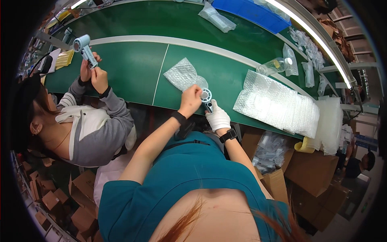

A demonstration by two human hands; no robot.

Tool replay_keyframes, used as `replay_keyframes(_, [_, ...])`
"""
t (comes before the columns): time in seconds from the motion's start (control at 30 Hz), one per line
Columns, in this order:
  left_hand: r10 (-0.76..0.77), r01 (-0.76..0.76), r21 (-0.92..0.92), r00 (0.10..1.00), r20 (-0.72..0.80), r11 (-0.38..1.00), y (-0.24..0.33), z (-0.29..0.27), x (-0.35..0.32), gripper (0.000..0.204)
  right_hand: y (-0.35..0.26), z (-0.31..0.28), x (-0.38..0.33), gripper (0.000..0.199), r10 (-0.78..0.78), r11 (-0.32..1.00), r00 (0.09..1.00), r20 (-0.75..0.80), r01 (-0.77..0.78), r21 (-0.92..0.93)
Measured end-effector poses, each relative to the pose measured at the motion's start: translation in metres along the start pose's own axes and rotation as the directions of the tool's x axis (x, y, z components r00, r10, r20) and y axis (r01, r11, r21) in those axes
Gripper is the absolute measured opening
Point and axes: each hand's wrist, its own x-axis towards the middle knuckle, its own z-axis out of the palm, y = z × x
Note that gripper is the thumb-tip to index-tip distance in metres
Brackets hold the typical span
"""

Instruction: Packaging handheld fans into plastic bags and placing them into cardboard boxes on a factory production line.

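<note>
A small pale-blue handheld fan [206, 95] with a round grille stands tilted above the front of the green workbench. My right hand [218, 117], in a white glove, is closed around its handle. My left hand [191, 99], bare, has its fingers pinched together at the left rim of the fan's head; what lies between the fingertips is hidden. Just beyond that hand, a clear bubble-wrap bag [180, 74] lies flat on the bench. To the right of my hands spreads a fanned-out stack of bubble-wrap bags [274, 103].
On my left a co-worker [92, 133] holds another pale-blue handheld fan [83, 47] in both hands. A clear plastic bottle [274, 66] lies behind the bag stack. At the back stands a blue bin [254, 14]. Below the bench's right edge, a cardboard box [278, 183] holds clear plastic pieces.
</note>
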Motion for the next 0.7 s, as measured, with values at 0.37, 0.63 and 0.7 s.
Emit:
replay_keyframes(0.37, [0.491, -0.492, 0.137, 0.87, 0.042, 0.86, 0.066, -0.04, 0.0, 0.004, -0.002, -0.025, 0.05, 0.029, -0.579, -0.494, 0.711, 0.4, -0.696, 0.522])
replay_keyframes(0.63, [0.426, -0.429, 0.053, 0.903, 0.063, 0.902, 0.087, -0.045, 0.013, 0.006, -0.028, -0.034, 0.029, 0.043, -0.109, -0.498, 0.994, -0.005, -0.05, 0.866])
replay_keyframes(0.7, [0.448, -0.447, -0.027, 0.892, 0.062, 0.894, 0.087, -0.036, 0.001, 0.005, -0.022, -0.025, 0.028, 0.041, 0.062, -0.179, 0.984, -0.169, 0.178, 0.968])
